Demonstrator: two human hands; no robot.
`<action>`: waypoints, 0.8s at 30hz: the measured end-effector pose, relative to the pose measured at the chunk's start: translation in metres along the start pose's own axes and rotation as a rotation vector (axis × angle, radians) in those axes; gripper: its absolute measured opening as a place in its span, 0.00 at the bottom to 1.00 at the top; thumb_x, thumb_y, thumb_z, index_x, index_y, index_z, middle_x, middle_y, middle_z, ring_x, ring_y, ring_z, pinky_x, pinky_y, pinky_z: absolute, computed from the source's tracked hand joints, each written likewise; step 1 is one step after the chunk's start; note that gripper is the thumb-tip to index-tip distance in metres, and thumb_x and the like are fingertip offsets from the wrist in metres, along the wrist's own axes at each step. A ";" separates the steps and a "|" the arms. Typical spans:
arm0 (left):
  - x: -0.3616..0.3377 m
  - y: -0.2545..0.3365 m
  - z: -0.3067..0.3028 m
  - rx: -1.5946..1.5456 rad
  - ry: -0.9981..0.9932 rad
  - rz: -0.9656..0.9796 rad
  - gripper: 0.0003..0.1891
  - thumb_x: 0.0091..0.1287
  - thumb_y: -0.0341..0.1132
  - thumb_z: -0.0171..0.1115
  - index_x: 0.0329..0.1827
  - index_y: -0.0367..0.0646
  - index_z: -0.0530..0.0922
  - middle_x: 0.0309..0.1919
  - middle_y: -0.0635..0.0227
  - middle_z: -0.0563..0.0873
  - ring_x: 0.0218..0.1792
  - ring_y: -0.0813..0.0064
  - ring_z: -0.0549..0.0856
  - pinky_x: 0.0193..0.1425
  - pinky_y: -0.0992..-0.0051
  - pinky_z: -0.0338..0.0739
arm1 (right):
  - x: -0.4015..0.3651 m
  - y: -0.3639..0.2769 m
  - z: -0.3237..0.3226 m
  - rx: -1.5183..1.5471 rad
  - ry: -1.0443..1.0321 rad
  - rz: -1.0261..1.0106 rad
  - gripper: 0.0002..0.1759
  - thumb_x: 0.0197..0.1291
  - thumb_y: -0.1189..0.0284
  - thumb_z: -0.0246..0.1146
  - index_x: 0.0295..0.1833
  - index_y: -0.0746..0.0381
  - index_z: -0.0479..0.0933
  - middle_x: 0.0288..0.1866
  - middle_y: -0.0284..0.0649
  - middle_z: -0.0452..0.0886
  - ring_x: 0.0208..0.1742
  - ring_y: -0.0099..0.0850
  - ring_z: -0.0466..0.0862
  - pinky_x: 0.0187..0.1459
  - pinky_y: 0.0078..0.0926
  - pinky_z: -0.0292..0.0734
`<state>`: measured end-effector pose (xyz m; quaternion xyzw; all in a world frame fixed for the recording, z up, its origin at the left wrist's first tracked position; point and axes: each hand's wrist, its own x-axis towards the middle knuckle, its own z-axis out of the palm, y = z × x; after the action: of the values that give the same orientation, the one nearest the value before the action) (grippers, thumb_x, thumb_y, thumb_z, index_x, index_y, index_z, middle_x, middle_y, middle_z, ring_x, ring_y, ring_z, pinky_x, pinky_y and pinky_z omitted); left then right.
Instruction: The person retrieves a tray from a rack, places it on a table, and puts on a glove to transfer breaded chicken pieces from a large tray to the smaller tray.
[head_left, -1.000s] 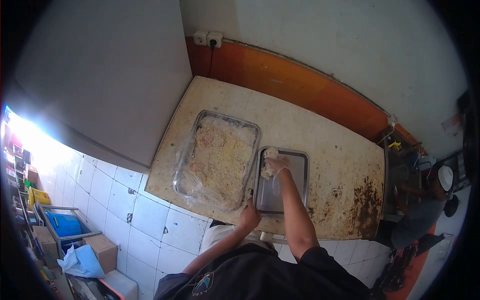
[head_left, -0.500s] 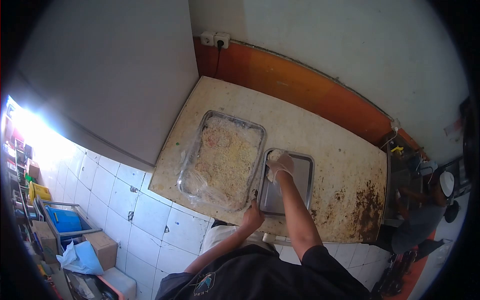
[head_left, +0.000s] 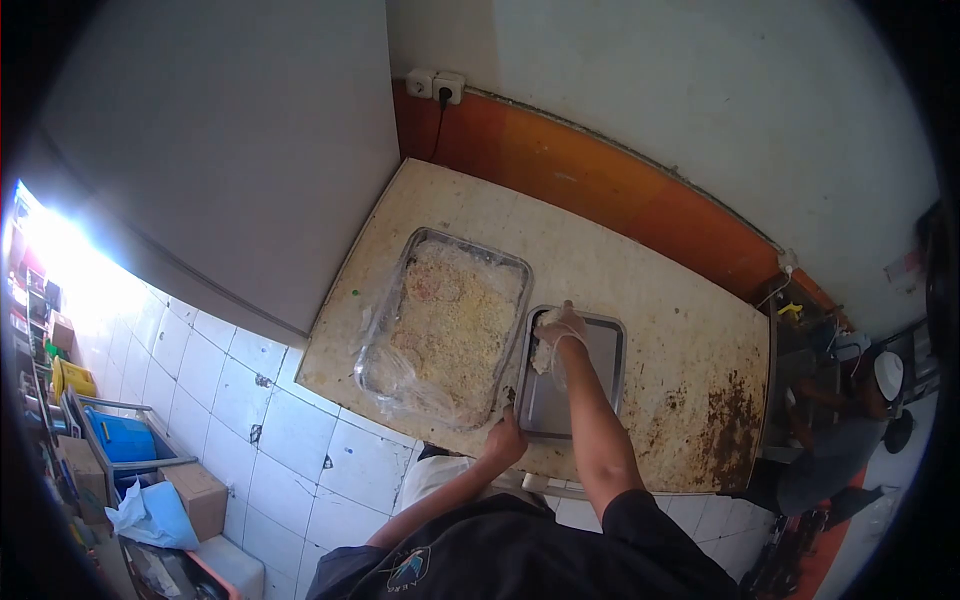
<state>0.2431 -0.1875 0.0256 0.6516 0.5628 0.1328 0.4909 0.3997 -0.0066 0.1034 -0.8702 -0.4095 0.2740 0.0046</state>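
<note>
On the bench (head_left: 670, 335), two rectangular metal trays stand side by side. The large tray (head_left: 470, 247), at left, contains a pale crumb mixture (head_left: 455, 320); clear plastic film (head_left: 400, 375) covers its near left corner. The small tray (head_left: 545, 410), at right, holds coated pieces (head_left: 541, 360) along its left side. The right hand (head_left: 567, 327), in a clear glove, is at the far end of these pieces; its fingers are partly hidden, so a grasp cannot be confirmed. The bare left hand (head_left: 507, 440) is at the small tray's near left corner; its grip cannot be determined.
</note>
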 end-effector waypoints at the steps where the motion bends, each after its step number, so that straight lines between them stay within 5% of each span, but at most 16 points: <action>1: 0.001 0.000 0.000 0.006 -0.004 0.001 0.24 0.58 0.31 0.51 0.56 0.33 0.56 0.30 0.36 0.79 0.33 0.38 0.80 0.40 0.48 0.74 | 0.000 0.000 0.000 0.014 -0.001 -0.004 0.48 0.38 0.65 0.72 0.67 0.59 0.55 0.49 0.53 0.79 0.52 0.45 0.79 0.54 0.33 0.75; 14: 0.001 -0.003 -0.001 -0.013 0.019 0.046 0.23 0.58 0.30 0.50 0.55 0.33 0.56 0.29 0.36 0.79 0.32 0.37 0.80 0.39 0.47 0.73 | -0.008 0.003 0.006 0.066 0.032 -0.046 0.44 0.41 0.61 0.67 0.65 0.62 0.55 0.44 0.54 0.80 0.49 0.48 0.80 0.49 0.38 0.76; 24: 0.001 -0.004 -0.002 -0.043 -0.011 0.024 0.26 0.57 0.30 0.50 0.58 0.31 0.55 0.31 0.35 0.79 0.33 0.37 0.80 0.41 0.47 0.74 | 0.002 0.014 -0.006 0.104 -0.001 -0.025 0.54 0.34 0.57 0.72 0.66 0.64 0.54 0.50 0.55 0.77 0.51 0.45 0.79 0.52 0.34 0.75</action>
<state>0.2400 -0.1861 0.0233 0.6484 0.5492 0.1474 0.5062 0.4140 -0.0133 0.1046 -0.8633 -0.4058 0.2955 0.0530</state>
